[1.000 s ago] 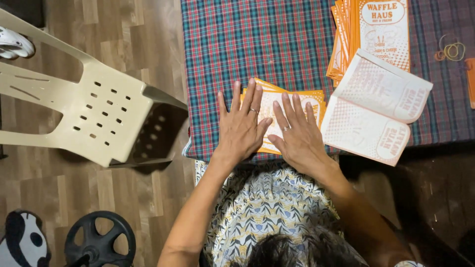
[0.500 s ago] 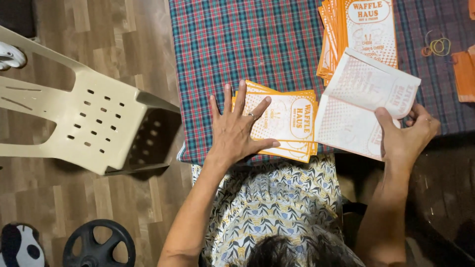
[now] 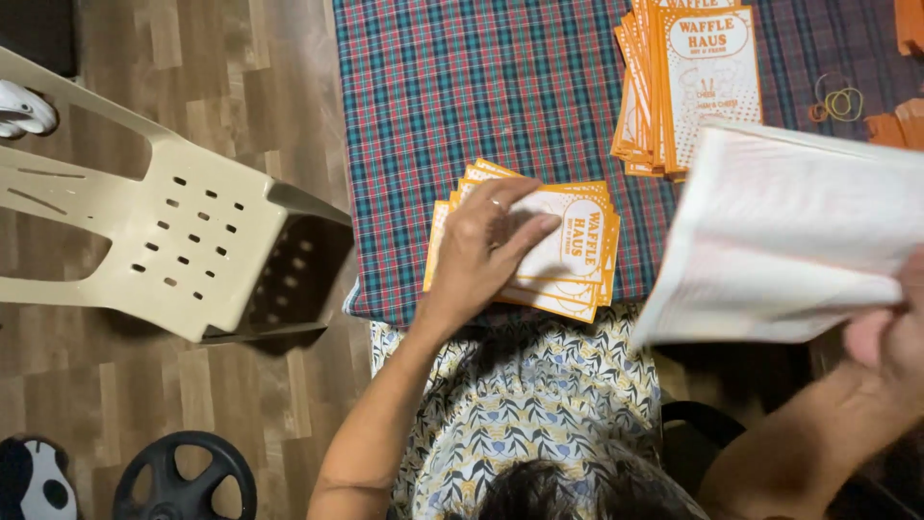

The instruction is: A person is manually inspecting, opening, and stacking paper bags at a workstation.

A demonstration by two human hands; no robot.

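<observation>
My left hand [image 3: 486, 252] lies flat on a small stack of orange-and-white paper bags [image 3: 568, 252] near the front edge of the table with a plaid cloth [image 3: 462, 96]. My right hand [image 3: 890, 337] grips the edge of a white paper sheet [image 3: 794, 241] with orange print, lifted off the table and close to the camera, blurred. A taller stack of the same orange bags [image 3: 688, 82] lies at the back of the table, partly hidden behind the lifted sheet.
A beige plastic chair [image 3: 164, 241] lies tipped on the wooden floor at left, beside the table. Rubber bands [image 3: 839, 101] rest on the cloth at right. A black weight plate [image 3: 188, 481] sits on the floor bottom left. A white shoe [image 3: 24, 108] is at the far left.
My right hand left the small stack, took hold of the white sheet at right and raised it toward the camera. My left hand stayed pressed on the small stack.
</observation>
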